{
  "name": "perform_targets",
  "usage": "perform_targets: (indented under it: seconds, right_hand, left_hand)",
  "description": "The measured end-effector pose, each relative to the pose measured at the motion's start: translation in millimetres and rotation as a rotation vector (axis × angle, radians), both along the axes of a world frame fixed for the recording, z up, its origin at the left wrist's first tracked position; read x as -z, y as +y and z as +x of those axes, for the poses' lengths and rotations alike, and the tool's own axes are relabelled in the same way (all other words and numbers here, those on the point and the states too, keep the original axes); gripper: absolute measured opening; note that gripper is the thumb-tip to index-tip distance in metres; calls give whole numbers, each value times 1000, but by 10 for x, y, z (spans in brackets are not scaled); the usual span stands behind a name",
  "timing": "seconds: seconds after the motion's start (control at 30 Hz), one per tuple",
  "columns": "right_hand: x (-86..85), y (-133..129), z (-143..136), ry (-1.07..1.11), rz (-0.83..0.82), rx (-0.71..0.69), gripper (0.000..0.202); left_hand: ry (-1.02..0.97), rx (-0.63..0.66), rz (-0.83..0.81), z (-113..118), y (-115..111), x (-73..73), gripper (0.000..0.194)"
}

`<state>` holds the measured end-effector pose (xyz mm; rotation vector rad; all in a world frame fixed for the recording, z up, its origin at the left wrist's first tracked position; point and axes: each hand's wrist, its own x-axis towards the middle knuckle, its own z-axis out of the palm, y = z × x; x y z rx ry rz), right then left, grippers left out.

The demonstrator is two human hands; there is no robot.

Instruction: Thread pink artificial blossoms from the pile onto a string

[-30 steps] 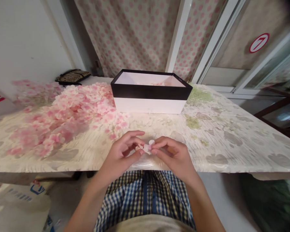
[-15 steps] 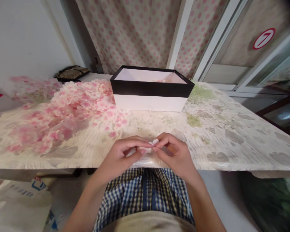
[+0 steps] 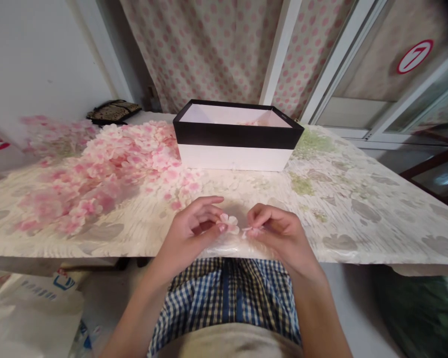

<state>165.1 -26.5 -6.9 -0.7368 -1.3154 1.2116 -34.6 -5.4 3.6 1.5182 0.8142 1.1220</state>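
Near the table's front edge, my left hand (image 3: 194, 226) pinches a pale pink-white flower (image 3: 230, 223) between thumb and fingers, its petals spread to the right. My right hand (image 3: 274, 227) is closed on a small white piece (image 3: 247, 231), whose thin end pokes out leftward from the fingertips. A narrow gap parts the flower from this piece. Beyond the hands stands a white box with a black rim band (image 3: 237, 135), open at the top, with some pink things partly visible inside. A large heap of pink and white flowers (image 3: 108, 164) spreads over the table's left side.
The table (image 3: 358, 233) has a patterned cloth. Small green pieces (image 3: 301, 183) lie right of the box, with a larger green patch (image 3: 315, 141) behind. A dark patterned pouch (image 3: 114, 112) sits at the back left. White bags (image 3: 30, 313) are below at the left.
My hands have moved apart. The flower now shows fully in my left hand, and a small white piece shows in my right. The view has shifted slightly.
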Motion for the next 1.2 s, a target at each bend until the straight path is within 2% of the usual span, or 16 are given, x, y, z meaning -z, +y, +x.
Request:
perform_targets:
  seconds: [0.07, 0.13, 0.23, 0.33, 0.4, 0.63, 1.0, 1.2]
  right_hand:
    - [-41, -8, 26, -31, 30, -116, 12]
    - [-71, -12, 20, -111, 51, -167, 12]
    - [-62, -16, -36, -233, 78, -66, 14]
    - [-11, -27, -96, -312, 146, 66, 22]
    - [17, -37, -122, -354, 191, 101, 24]
    - [38, -57, -160, -371, 159, 122, 16]
    - [44, -73, -154, -374, 175, 99, 18]
    - [17, -62, -114, -468, 61, 83, 16]
  left_hand:
    - [-11, -45, -1, 20, 0, 0, 35]
    - [-10, -99, 16, 38, -4, 6, 34]
    - [2, -137, 37, 58, -20, 16, 33]
    - [15, -117, 45, 66, -38, 17, 32]
    - [25, -91, 44, 64, -47, 13, 33]
    - [19, 50, 6, 39, -59, -15, 36]
    - [52, 98, 32, 15, -85, -8, 33]
    - [116, 98, 91, 12, -88, -13, 28]
